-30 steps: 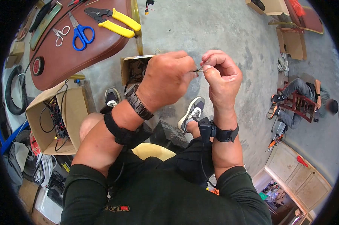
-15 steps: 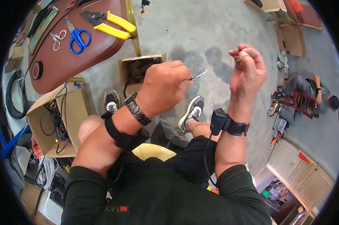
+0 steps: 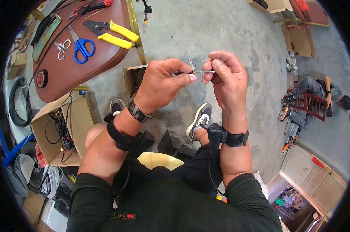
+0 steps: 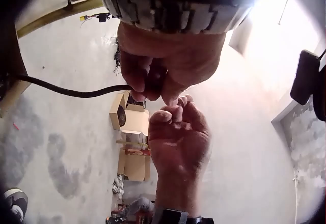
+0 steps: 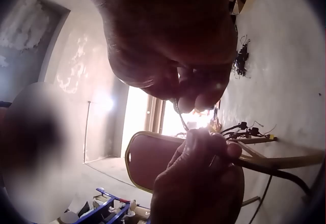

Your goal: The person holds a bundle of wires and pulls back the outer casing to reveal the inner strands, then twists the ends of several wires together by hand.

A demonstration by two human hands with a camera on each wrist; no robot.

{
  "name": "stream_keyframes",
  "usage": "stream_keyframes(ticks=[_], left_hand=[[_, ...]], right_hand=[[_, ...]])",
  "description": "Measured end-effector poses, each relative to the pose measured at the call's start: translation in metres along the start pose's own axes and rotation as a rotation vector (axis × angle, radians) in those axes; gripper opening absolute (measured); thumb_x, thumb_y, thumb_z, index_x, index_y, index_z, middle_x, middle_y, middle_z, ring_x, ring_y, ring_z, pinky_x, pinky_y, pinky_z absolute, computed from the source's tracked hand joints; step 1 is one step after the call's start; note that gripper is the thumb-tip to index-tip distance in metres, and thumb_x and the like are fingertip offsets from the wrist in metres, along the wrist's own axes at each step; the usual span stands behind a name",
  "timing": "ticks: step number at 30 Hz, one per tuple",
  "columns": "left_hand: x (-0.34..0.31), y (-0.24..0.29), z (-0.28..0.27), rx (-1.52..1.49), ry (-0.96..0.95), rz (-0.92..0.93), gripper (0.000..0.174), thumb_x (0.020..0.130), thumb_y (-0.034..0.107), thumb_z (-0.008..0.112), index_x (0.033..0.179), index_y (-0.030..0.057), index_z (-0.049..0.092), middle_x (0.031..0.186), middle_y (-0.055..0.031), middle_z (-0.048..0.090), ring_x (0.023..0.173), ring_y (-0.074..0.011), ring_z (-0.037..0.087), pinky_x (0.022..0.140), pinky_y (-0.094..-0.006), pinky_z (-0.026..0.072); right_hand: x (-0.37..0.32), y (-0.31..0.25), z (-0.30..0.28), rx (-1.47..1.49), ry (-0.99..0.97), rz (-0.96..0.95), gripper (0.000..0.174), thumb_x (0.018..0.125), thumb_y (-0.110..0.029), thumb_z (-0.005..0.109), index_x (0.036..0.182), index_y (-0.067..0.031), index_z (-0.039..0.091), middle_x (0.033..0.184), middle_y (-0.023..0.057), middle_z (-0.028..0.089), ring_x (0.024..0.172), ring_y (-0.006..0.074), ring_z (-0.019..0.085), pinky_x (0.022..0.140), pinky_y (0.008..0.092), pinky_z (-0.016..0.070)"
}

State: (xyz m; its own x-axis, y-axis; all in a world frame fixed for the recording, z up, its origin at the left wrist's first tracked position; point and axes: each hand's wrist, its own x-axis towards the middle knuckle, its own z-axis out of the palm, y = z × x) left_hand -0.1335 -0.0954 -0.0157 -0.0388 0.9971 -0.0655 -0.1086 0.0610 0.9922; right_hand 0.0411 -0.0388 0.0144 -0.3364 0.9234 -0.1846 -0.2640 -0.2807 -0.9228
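Note:
In the head view the left hand (image 3: 159, 83) pinches the end of a dark cable between thumb and index finger. Thin strands (image 3: 192, 64) fan upward from that end, and a straighter wire (image 3: 202, 71) runs across to the right hand (image 3: 230, 83), whose thumb and fingers pinch its tip. The left wrist view shows the black cable (image 4: 76, 91) trailing from the left hand (image 4: 170, 56), with the right hand (image 4: 179, 142) close below. A thin wire (image 5: 181, 115) spans between the right hand (image 5: 170, 46) and the left hand (image 5: 198, 175) in the right wrist view.
Yellow-handled pliers (image 3: 115, 40), blue scissors (image 3: 82, 50), small scissors (image 3: 61, 49) and a round black-and-red item (image 3: 42, 78) lie on a brown seat (image 3: 72, 73). A cardboard box of cables (image 3: 80, 127) stands below. Another person (image 3: 310, 87) sits at the right.
The right hand, apart from the wire half a second ago, has come back left and pinches its tip. The left hand has shifted slightly left and turned, its thumb now showing.

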Motion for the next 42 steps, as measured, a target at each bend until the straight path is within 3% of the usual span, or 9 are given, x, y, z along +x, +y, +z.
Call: stream_keyframes(ticks=[10,19,22,25,42], left_hand=[[0.000,0.001,-0.004,-0.086,-0.113,-0.002,0.011,0.083,0.005,0.076,0.091,0.0007,0.072,0.075,0.0050,0.062,0.069,-0.0028,0.052,0.059,-0.0205,0.0421],[0.004,0.005,-0.009,-0.217,-0.069,-0.180,0.016,0.087,0.013,0.072,0.096,-0.0002,0.072,0.074,-0.0009,0.068,0.065,-0.0046,0.060,0.053,-0.0194,0.0452],[0.005,0.006,-0.010,-0.244,-0.072,-0.207,0.017,0.089,0.014,0.070,0.098,-0.0010,0.071,0.076,-0.0019,0.068,0.065,-0.0058,0.062,0.051,-0.0194,0.0471],[0.006,0.005,-0.011,-0.265,-0.089,-0.235,0.017,0.093,0.013,0.066,0.100,-0.0017,0.069,0.080,-0.0050,0.070,0.065,-0.0090,0.064,0.052,-0.0201,0.0473],[0.005,0.007,-0.010,-0.314,-0.129,-0.335,0.017,0.091,0.012,0.068,0.100,-0.0018,0.067,0.081,-0.0085,0.070,0.064,-0.0121,0.067,0.045,-0.0209,0.0477]], right_hand=[[0.002,-0.005,-0.012,0.137,-0.105,0.188,0.022,0.087,-0.005,0.066,0.108,0.0015,0.062,0.084,0.0105,0.070,0.065,0.0132,0.064,0.057,0.0255,0.0526],[0.001,-0.001,-0.002,-0.260,-0.058,-0.033,0.025,0.084,0.000,0.066,0.108,-0.0005,0.068,0.088,0.0017,0.067,0.067,0.0036,0.054,0.058,0.0191,0.0426],[0.000,0.001,0.001,-0.337,-0.073,0.013,0.021,0.085,-0.002,0.067,0.106,-0.0012,0.069,0.085,-0.0013,0.066,0.066,0.0020,0.052,0.057,0.0179,0.0404],[-0.002,0.001,0.003,-0.285,-0.074,0.041,0.020,0.085,-0.003,0.067,0.105,-0.0014,0.069,0.083,-0.0031,0.065,0.065,0.0016,0.051,0.056,0.0179,0.0404],[0.001,0.007,0.003,-0.272,-0.035,-0.012,0.012,0.085,-0.001,0.067,0.097,-0.0014,0.070,0.078,-0.0003,0.066,0.063,0.0048,0.055,0.056,0.0204,0.0437]])
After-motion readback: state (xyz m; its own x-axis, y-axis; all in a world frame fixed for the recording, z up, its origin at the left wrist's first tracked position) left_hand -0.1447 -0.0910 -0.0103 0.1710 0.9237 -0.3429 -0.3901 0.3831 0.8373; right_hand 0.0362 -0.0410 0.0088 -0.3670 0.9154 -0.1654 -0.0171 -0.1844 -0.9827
